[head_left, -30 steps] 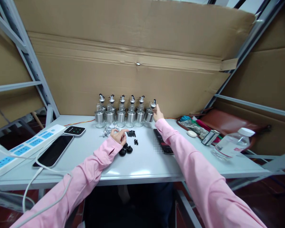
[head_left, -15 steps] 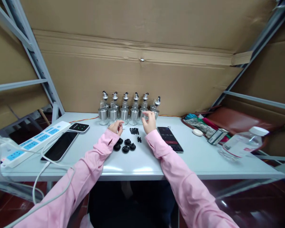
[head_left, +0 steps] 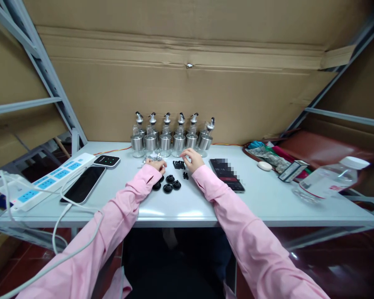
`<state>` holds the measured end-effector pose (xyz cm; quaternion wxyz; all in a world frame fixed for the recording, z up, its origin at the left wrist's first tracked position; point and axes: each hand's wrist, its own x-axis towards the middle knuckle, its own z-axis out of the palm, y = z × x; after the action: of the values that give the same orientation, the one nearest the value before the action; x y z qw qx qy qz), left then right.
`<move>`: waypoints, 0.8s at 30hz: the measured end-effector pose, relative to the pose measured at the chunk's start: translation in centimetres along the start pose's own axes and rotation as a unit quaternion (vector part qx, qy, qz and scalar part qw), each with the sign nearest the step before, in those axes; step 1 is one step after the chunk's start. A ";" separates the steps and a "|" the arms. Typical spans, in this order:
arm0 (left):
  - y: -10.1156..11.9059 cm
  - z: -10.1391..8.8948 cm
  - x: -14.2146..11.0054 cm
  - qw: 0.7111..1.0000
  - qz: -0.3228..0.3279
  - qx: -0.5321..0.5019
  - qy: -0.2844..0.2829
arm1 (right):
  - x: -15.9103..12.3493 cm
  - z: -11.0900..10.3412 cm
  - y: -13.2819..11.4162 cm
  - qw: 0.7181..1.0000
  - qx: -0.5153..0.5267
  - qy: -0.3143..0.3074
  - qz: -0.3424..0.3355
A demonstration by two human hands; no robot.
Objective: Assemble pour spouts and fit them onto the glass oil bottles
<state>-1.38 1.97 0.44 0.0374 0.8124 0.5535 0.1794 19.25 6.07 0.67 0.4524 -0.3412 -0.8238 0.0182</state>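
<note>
My left hand [head_left: 156, 165] lies low over the table with its fingers bent but apart, beside a few small silvery parts [head_left: 156, 157] partly hidden by it. My right hand [head_left: 192, 160] hovers open, fingers curved, just right of a row of small black pieces [head_left: 178, 165]. A little nearer to me lie tiny black plugs [head_left: 186, 176]. Several round black stoppers [head_left: 168, 188] sit by my left wrist, some partly under the sleeve. Behind both hands stand glass bottles with steel sleeves [head_left: 165, 141] in two rows; the back ones carry silver pourer spouts [head_left: 167, 118].
On the left are a power strip [head_left: 56, 178], a phone [head_left: 84, 185], a small device [head_left: 107, 160] and loose white cables. To the right lie a timer phone [head_left: 227, 175], a white oval object [head_left: 264, 166], a small box [head_left: 293, 170] and a plastic bottle [head_left: 327, 182]. Cardboard [head_left: 143, 91] rises behind.
My left hand has turned more over the silvery parts, which show more now. My right hand has shifted left towards the black pieces. The camera view has tilted slightly.
</note>
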 end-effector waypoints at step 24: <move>-1.4 -1.1 0.3 0.985 -0.148 0.068 0.054 | 0.3 -0.9 0.0 0.997 -0.044 -0.022 0.059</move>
<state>-2.89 2.65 1.16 -0.0219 0.7114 0.6797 0.1774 19.84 5.96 1.42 0.4165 -0.4085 -0.8120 0.0166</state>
